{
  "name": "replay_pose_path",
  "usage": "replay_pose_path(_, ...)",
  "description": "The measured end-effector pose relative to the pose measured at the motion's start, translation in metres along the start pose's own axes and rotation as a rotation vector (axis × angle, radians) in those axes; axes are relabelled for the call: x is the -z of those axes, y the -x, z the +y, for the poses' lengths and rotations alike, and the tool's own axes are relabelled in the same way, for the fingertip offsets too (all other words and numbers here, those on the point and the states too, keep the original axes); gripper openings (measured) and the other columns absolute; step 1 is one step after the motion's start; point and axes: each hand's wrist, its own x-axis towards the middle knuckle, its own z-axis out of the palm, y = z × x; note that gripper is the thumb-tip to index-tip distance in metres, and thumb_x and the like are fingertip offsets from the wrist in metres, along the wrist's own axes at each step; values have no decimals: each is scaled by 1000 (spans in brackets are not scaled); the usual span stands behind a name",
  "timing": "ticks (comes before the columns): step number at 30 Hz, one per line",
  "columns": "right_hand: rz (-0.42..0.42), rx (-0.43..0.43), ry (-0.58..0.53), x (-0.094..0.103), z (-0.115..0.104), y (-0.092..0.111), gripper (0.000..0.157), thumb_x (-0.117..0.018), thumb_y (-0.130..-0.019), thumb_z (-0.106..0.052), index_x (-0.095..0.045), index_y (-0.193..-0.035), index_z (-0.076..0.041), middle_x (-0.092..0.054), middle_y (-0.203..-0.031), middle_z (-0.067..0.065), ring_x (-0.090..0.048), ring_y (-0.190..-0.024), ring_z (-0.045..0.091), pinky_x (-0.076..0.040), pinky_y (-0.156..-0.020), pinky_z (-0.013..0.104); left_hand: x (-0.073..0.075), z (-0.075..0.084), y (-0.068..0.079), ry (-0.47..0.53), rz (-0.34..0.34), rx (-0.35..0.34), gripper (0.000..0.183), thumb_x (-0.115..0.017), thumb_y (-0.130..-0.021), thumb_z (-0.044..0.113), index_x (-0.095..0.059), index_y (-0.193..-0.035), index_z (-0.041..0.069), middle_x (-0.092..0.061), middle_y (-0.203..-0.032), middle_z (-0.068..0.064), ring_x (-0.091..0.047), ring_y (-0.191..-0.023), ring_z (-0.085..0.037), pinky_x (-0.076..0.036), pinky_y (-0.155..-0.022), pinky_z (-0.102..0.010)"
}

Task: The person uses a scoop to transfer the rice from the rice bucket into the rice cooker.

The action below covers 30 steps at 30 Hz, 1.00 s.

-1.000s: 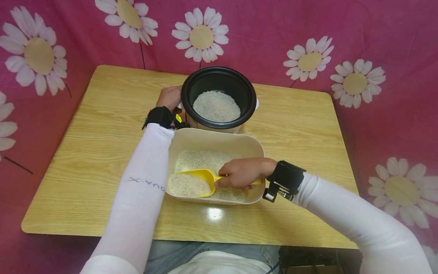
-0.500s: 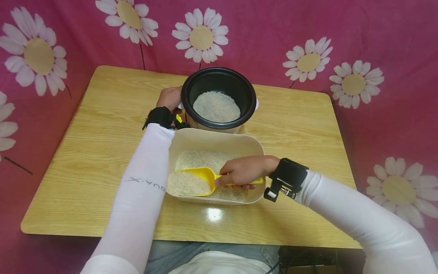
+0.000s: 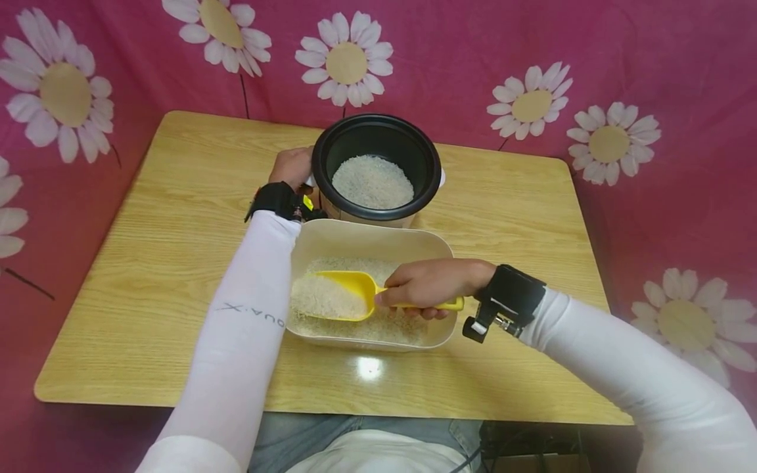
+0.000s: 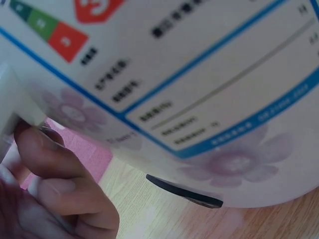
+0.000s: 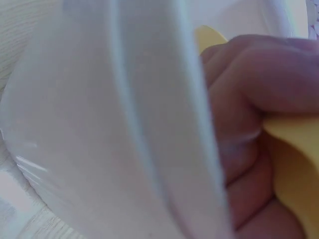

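Note:
My right hand (image 3: pixel 434 284) grips the handle of a yellow scoop (image 3: pixel 361 287), its fingers curled round it in the right wrist view too. The scoop carries a heap of white rice (image 3: pixel 328 297) over a cream plastic bin (image 3: pixel 378 231) with more rice in it. Behind the bin stands a rice cooker (image 3: pixel 434 148) with a black inside and rice at the bottom. At the cooker's left side, my left hand (image 3: pixel 292 167) holds its white handle (image 4: pixel 11 102), fingers curled beneath it. The left wrist view shows the cooker's pale, flower-printed body (image 4: pixel 234 164).
Both the bin and cooker stand on a wood-grain table (image 3: pixel 177 276), close together. A pink curtain with daisies (image 3: pixel 437 59) hangs behind and at the sides. The left forearm (image 3: pixel 236 328) passes along the bin's left edge. In the left wrist view, a black foot (image 4: pixel 184 191) shows under the cooker.
The right hand has raised the scoop of rice from the bin's rice and moved slightly away from the body. More of the scoop's handle shows past the hand. The left hand has stayed put.

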Motion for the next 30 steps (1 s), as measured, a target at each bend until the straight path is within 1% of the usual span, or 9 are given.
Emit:
replay_pose_path(2, 13, 6, -7, 0, 0, 3, 34, -51, -107, -42, -61, -94, -12, -47, -65, -1, -44, -49, 14, -39, -48, 25, 0, 0, -1, 4, 0, 5, 39, -61, -97, 56, -73, -113, 22, -59, -98, 1, -54, -86, -18, -49, -62, -24)
replay_pose_path(6, 33, 28, -37, 0, 1, 10, 36, -50, -107, -41, -58, -88, -12, -46, -63, -2, -44, -48, 14, -40, -48, 25, 0, 2, 0, -8, -6, -15, 39, -60, -98, 53, -72, -113, 19, -59, -100, 0, -55, -88, -17, -50, -62, -25)
replay_pose_path(9, 42, 44, -51, 0, 1, 15, 36, -49, -108, -39, -56, -87, -11, -44, -63, -2, -43, -47, 15, -41, -48, 25, 0, 3, 1, -15, -6, -36, 39, -57, -100, 51, -71, -114, 17, -59, -102, 0, -55, -92, -17, -50, -63, -25)
replay_pose_path(10, 48, 45, -52, 0, 0, 16, 36, -50, -108, -39, -56, -88, -10, -45, -62, -2, -43, -47, 15, -41, -48, 24, 0, 3, 2, -10, -3, -33, 39, -58, -99, 51, -72, -114, 17, -59, -102, 0, -55, -92, -17, -50, -64, -25)
replay_pose_path(15, 78, 38, -75, -1, 1, 23, 32, -52, -107, -40, -60, -94, -12, -46, -64, -1, -44, -47, 16, -42, -48, 24, 0, 1, 2, -4, 7, -25, 37, -61, -97, 54, -72, -106, 19, -58, -98, 1, -54, -89, -17, -50, -63, -24)
replay_pose_path(18, 99, 43, -99, -2, 3, 29, 30, -52, -107, -40, -61, -100, -12, -46, -65, 0, -43, -47, 16, -42, -48, 24, -1, -1, 2, -8, 9, -29, 38, -61, -97, 55, -71, -102, 19, -58, -96, 1, -54, -88, -17, -50, -63, -23)
replay_pose_path(25, 144, 82, -139, -5, 11, 43, 29, -52, -107, -38, -63, -104, -11, -46, -65, 2, -42, -48, 17, -40, -46, 23, -2, -1, 2, -3, 21, -13, 41, -63, -94, 59, -73, -109, 22, -59, -99, 2, -54, -91, -17, -51, -66, -24)
replay_pose_path(30, 182, 90, -172, -9, 16, 51, 30, -54, -107, -40, -62, -109, -11, -49, -68, 4, -44, -49, 17, -41, -46, 23, -1, 0, 2, -10, 14, -8, 40, -62, -96, 57, -72, -108, 21, -59, -98, 2, -54, -88, -18, -49, -64, -24)
